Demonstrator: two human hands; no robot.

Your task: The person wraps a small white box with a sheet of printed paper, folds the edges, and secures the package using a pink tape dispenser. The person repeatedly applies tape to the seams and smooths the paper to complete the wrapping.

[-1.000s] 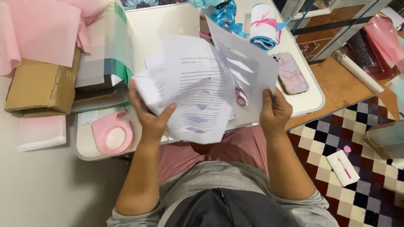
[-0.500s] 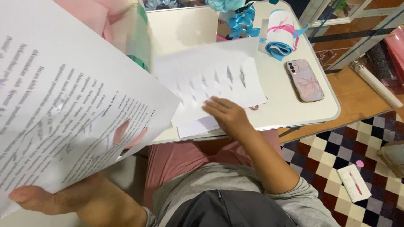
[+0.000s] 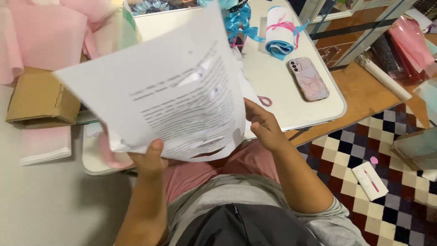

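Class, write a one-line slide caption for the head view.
Left hand lifts printed sheets over a white table; right hand steadies them beside a phone.

White printed sheet [image 3: 173, 95], pink marbled phone [image 3: 308, 78], checkered floor [image 3: 364, 164]

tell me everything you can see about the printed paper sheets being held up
The white printed paper sheets are a thin stack covered in lines of dark text, too blurred to read. Curved cut-out holes show near the lower edge. They are held tilted above the white table, hiding much of it. The left hand pinches the bottom edge, thumb on top; the right hand touches the right edge from behind.
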